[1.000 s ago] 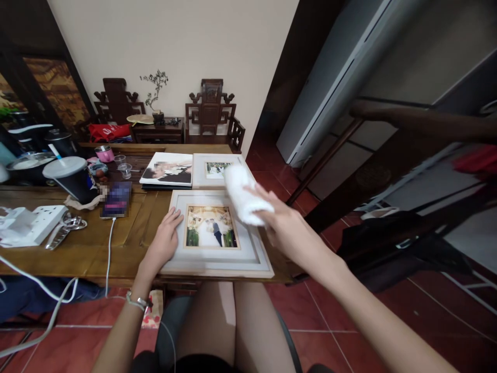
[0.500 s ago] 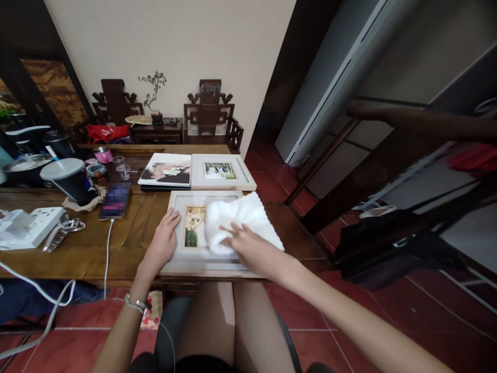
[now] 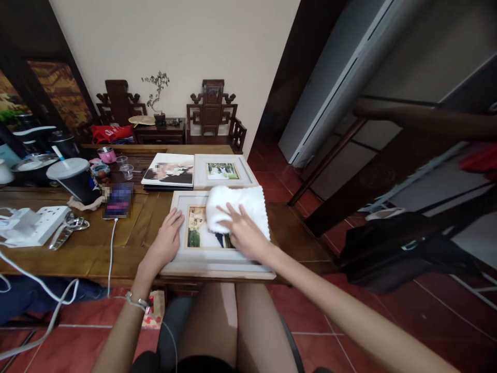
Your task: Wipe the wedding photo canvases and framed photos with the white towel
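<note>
A light-coloured picture frame (image 3: 217, 266) lies flat at the table's near edge, its inner photo (image 3: 194, 228) partly covered. My left hand (image 3: 169, 235) rests on the frame's left border with its fingers stretched out. My right hand (image 3: 244, 230) has hold of a white fluffy cloth (image 3: 248, 199) and presses it onto the upper right of the frame. Some of its fingers reach over the cloth; the thumb's grip is hidden. The cloth's far edge reaches the second framed picture (image 3: 200, 172) behind.
A photo album (image 3: 171, 169) lies beside the second frame. Leftward on the wooden table (image 3: 134, 259) are a charging phone (image 3: 117, 201), a black cup (image 3: 79, 186) with a straw, a hair clip (image 3: 68, 228) and a white power strip (image 3: 50, 223). Chairs stand behind.
My right hand has slid the cloth away from me and slightly left over the frame, baring its lower right corner and more of the photo. My left hand stays on the border.
</note>
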{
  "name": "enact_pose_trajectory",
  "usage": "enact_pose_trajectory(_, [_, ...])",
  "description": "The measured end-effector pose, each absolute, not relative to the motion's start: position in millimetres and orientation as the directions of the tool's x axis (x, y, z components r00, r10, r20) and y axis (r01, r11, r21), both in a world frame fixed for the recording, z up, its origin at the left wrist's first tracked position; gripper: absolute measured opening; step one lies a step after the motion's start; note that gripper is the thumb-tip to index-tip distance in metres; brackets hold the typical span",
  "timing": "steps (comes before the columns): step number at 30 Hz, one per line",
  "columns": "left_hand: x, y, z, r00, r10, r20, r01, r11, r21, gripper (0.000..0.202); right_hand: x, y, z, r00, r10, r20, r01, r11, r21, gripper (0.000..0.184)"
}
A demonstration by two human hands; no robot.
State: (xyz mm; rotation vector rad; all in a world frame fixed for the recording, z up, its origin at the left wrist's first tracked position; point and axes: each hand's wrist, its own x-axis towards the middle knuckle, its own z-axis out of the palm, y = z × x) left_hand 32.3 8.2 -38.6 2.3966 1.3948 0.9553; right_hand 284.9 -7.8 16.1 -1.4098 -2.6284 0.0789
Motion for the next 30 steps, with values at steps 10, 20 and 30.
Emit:
enact_pose_trajectory(10, [32.2,8.2,-39.2,0.303,0.840,0.449,0.678,-0.522,0.518,0.044,277.4,-6.3,34.6,-0.523,0.845,-0.113,0.852,0.522,-0.043,0.062])
enact_pose_trajectory(20, [35.0,4.3,-35.2,0.311,0.843,0.440,0.704,-0.515,0.489,0.046,276.8,-97.5,77.0,-0.721,0.627,-0.296,0.688,0.591,-0.421,0.071])
enact_pose_trajectory(30, [32.3,4.4,-32.3,0.347,0.844,0.410,0.709,-0.522,0.474,0.047,286.9,39.5,20.3,-0.459,0.872,0.168,0.876,0.476,-0.076,0.062])
